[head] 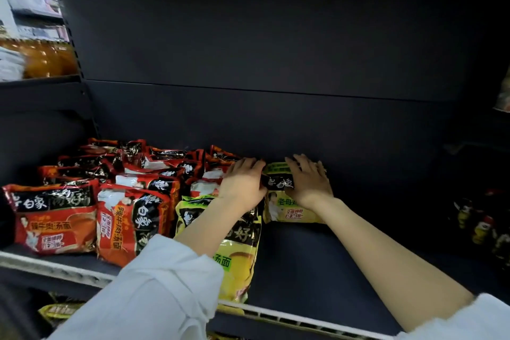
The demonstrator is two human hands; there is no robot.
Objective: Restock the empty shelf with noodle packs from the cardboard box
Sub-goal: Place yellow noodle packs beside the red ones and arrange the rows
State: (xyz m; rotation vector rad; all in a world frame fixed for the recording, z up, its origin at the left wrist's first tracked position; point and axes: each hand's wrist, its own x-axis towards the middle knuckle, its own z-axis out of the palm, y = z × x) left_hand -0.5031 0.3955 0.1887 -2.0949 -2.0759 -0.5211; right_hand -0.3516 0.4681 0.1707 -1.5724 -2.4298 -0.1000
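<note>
A yellow noodle pack point(284, 205) lies on the dark shelf point(317, 262) near the back. My left hand point(244, 181) grips its left edge and my right hand point(310, 178) grips its right edge, fingers over the top. A second yellow pack point(237, 257) lies nearer the front, partly under my left forearm. Several red noodle packs point(82, 201) fill the shelf's left half. The cardboard box is not in view.
The shelf's right half is bare dark metal up to the white front rail point(289, 315). Dark bottles point(480, 226) stand at the far right. A neighbouring shelf unit with orange goods point(41, 58) rises at the upper left. More yellow packs point(59, 310) show on the shelf below.
</note>
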